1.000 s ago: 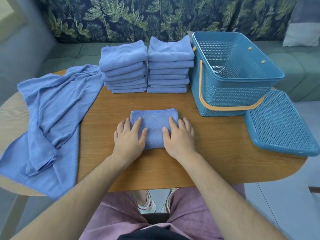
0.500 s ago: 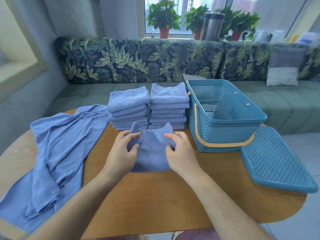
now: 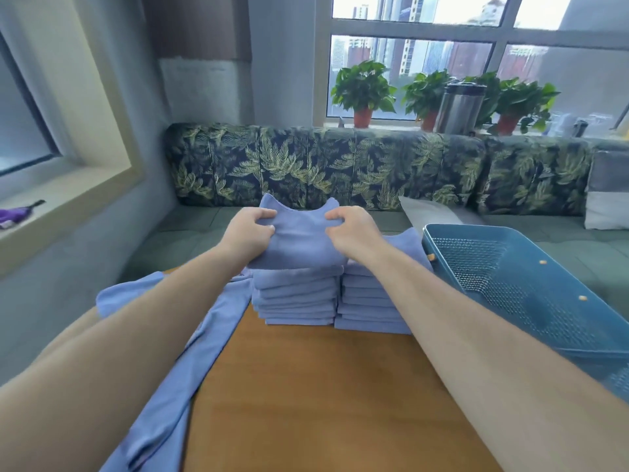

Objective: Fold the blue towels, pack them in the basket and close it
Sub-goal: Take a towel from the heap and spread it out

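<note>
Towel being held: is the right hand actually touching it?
Touching. Head view shows the right hand pinching the towel at its upper right corner.

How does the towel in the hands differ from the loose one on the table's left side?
The held towel is folded into a compact pad; the loose towel is unfolded and rumpled. The held towel is gripped by the left hand and right hand over the left stack; the loose towel lies on the table. Both are the same blue cloth.
</note>
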`<action>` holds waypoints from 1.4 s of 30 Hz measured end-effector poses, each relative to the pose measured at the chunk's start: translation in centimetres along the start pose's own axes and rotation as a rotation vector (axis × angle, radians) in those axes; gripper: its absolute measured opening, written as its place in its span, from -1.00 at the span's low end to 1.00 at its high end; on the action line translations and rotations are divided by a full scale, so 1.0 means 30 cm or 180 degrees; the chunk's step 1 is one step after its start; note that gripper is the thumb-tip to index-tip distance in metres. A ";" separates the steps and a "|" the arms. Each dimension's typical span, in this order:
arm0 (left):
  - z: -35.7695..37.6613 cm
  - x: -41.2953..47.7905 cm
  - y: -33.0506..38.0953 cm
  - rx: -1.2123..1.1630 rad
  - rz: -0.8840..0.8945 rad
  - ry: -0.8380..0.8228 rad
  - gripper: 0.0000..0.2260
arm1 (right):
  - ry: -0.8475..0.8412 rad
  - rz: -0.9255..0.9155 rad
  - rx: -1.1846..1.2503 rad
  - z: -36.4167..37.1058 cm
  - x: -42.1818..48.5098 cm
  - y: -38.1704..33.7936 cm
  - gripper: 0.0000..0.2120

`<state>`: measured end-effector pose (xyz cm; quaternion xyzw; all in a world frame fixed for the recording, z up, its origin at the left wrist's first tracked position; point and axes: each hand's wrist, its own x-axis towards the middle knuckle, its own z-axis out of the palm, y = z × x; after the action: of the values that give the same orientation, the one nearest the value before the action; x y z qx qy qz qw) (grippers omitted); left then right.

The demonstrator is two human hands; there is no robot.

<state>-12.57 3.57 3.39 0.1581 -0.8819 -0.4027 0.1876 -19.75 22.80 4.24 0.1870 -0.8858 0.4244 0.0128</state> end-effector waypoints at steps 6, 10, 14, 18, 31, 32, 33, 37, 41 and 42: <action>0.111 0.093 -0.175 0.0717 -0.0293 -0.0509 -0.67 | -0.0509 0.0083 -0.0971 0.103 0.074 0.079 -0.76; 0.141 0.074 -0.180 0.1388 0.0319 0.0100 -0.67 | 0.0028 -0.0704 -0.1173 0.120 0.076 0.091 -0.74; 0.210 0.024 -0.148 0.1385 0.0812 -0.0608 -0.60 | -0.0105 -0.1369 -0.2039 0.208 0.012 0.079 -0.61; 0.224 -0.011 -0.188 0.1307 0.0647 -0.0751 -0.57 | -0.0335 -0.1134 -0.2208 0.249 -0.037 0.111 -0.65; -0.044 -0.368 -0.487 0.1494 0.0380 -0.0189 -0.70 | -0.0523 -0.1532 -0.1015 0.534 -0.396 -0.065 -0.65; -0.061 -0.393 -0.547 0.1710 0.0230 -0.0318 -0.70 | -0.0692 -0.1433 -0.1025 0.579 -0.418 -0.072 -0.67; -0.076 -0.419 -0.602 0.1796 0.0151 -0.0279 -0.73 | -0.0852 -0.1346 -0.1064 0.622 -0.436 -0.078 -0.69; -0.131 -0.500 -0.722 0.2338 -0.0348 -0.0114 -0.69 | -0.1355 -0.0964 -0.1255 0.754 -0.484 -0.103 -0.60; -0.150 -0.477 -0.790 0.2552 -0.0373 -0.0283 -0.70 | -0.1483 -0.0729 -0.1320 0.816 -0.506 -0.100 -0.67; -0.149 -0.470 -0.789 0.2521 -0.0292 -0.0247 -0.76 | -0.1483 -0.0675 -0.1307 0.825 -0.509 -0.092 -0.68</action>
<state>4.91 -8.07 -14.99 0.2422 -0.9673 -0.0452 0.0605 -1.23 7.38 -12.28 0.3638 -0.9076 0.1791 -0.1087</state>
